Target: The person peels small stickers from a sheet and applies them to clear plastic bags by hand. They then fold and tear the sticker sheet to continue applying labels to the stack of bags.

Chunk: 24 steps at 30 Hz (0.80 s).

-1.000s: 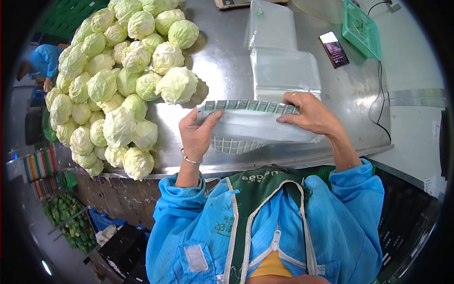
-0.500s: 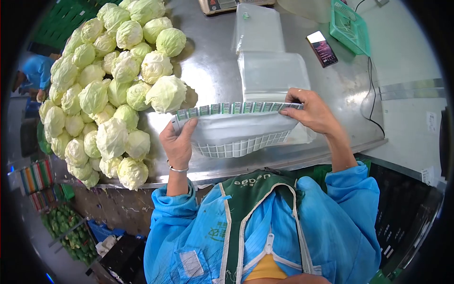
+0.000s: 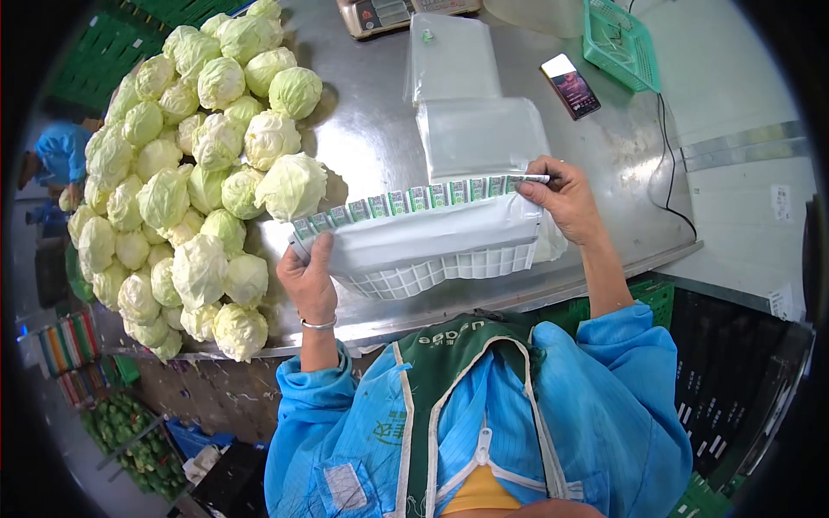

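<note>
A white lattice-sided plastic basket [image 3: 445, 269] with a smooth white sheet-like surface [image 3: 414, 233] is tilted over the near part of the metal table. Along its far edge runs a row of green-and-white labels with printed codes [image 3: 419, 199]. My left hand [image 3: 308, 281] is closed on the left end of that edge, thumb on top. At the right end, my right hand [image 3: 563, 200] pinches the edge between thumb and fingers. Clear plastic bags [image 3: 484, 136] lie flat just beyond the basket. The hidden fingers beneath the edge cannot be made out.
A large heap of cabbages [image 3: 164, 198] covers the table's left side. At the back are a scale [image 3: 380, 15], a phone [image 3: 572, 88] and a green basket [image 3: 620, 43]. A black cable [image 3: 667, 164] trails down the right. Another person [image 3: 62, 155] is at far left.
My left hand has moved left and slightly down in view, so the basket's labelled edge slants more. The whole scene has shifted a little left. Both hands keep their hold.
</note>
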Tool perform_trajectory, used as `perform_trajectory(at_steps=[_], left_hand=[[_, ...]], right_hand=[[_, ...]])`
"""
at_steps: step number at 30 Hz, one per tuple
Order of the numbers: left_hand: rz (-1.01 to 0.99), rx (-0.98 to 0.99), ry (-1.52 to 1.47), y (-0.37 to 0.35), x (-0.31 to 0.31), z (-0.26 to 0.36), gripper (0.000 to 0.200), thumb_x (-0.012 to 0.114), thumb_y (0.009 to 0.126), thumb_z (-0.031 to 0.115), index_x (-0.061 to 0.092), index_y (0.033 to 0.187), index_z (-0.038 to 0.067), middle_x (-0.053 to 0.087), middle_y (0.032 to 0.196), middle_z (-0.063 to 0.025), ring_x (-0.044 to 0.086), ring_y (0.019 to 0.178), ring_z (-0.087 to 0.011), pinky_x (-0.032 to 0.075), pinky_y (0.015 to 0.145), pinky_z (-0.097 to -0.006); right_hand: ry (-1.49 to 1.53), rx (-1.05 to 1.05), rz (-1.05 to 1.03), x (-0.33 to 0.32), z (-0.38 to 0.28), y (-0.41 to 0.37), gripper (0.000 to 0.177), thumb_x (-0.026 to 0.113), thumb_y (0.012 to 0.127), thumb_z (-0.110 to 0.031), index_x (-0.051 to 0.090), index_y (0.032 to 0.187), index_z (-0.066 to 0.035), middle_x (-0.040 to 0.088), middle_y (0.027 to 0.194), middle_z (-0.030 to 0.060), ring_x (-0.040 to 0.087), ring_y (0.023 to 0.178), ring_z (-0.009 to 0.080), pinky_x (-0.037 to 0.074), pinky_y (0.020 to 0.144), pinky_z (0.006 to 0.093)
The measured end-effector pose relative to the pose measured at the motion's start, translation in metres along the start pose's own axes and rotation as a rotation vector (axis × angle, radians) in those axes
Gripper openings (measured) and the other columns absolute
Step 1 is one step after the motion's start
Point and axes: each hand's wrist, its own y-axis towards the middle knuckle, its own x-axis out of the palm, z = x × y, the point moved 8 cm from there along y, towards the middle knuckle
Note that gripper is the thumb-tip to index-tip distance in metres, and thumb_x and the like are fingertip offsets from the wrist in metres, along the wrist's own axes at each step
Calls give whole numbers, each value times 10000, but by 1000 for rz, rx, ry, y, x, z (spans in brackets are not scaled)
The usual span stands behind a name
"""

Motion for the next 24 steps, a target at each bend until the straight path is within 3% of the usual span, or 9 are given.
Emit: perform_trajectory(at_steps=[4, 7, 10, 13, 16, 22, 24], left_hand=[[-13, 41, 2, -2, 4, 1, 158, 717, 838, 113, 674, 942, 1, 682, 872, -20, 570, 740, -56, 437, 704, -205], [-10, 60, -30, -4, 7, 3, 154, 719, 834, 101, 675, 943, 1, 682, 876, -20, 569, 740, -56, 438, 705, -207], [-45, 79, -58, -5, 12, 7, 148, 723, 823, 77, 676, 943, 5, 683, 881, -19, 572, 748, -56, 444, 711, -208], [-82, 106, -26, -8, 19, 10, 152, 729, 811, 55, 678, 947, 11, 683, 882, -15, 577, 761, -56, 450, 718, -205], [-69, 117, -15, -10, 26, 14, 146, 728, 794, 11, 682, 933, 11, 672, 852, -4, 570, 754, -58, 453, 700, -205], [-58, 213, 74, -13, 30, 24, 159, 731, 758, -43, 677, 901, -1, 651, 789, -7, 558, 719, -67, 448, 657, -206], [-93, 245, 97, -14, 34, 30, 158, 731, 755, -51, 671, 894, -3, 646, 802, -8, 554, 728, -71, 445, 667, -205]], right_hand=[[-45, -19, 27, -9, -1, -3, 182, 704, 847, -179, 617, 790, -30, 537, 665, -43, 454, 648, 35, 348, 559, 194], [-32, 25, -28, -15, 11, -4, 145, 699, 842, -167, 632, 853, -39, 561, 760, -48, 491, 713, 40, 388, 632, 191], [164, 86, -30, -13, 6, -7, 204, 757, 760, -152, 635, 872, -33, 598, 832, -19, 527, 781, 61, 418, 704, 203], [61, 127, -112, -1, -8, -8, 316, 805, 655, -137, 635, 902, -36, 615, 873, -7, 558, 847, 88, 438, 777, 232], [-232, 9, -196, 7, -17, -6, 350, 809, 667, -118, 638, 961, -37, 642, 849, 20, 590, 809, 120, 465, 729, 285], [-873, -412, -222, 29, -71, -10, 369, 823, 615, -235, 628, 866, -48, 625, 824, 70, 559, 807, 251, 405, 768, 360], [-862, -360, -312, 43, -66, -8, 333, 784, 671, -274, 619, 852, -48, 618, 815, 81, 552, 841, 267, 381, 819, 364]])
